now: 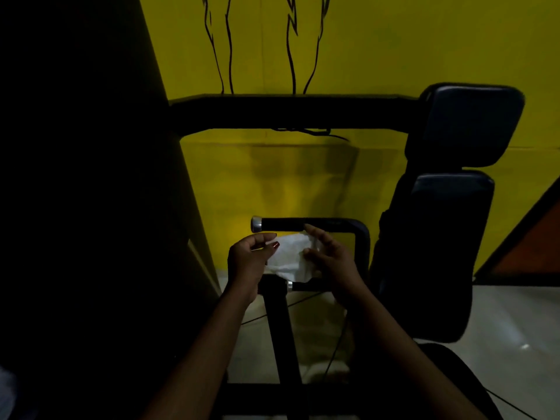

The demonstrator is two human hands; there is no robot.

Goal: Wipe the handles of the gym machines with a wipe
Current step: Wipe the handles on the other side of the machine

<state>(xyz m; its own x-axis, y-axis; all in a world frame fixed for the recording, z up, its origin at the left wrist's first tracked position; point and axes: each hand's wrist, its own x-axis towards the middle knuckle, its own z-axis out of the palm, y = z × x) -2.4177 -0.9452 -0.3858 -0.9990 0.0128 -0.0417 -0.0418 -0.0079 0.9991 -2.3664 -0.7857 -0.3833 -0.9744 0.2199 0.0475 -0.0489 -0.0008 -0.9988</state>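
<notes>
No text, label, brand or number can be read anywhere here

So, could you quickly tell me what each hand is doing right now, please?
Left hand: pinches the left edge of the white wipe.
Right hand: holds the wipe's right side between thumb and fingers.

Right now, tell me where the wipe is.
In the head view, the wipe sits low centre, held between the left hand and right hand, just below the upper handle and left of the back pads.
</notes>
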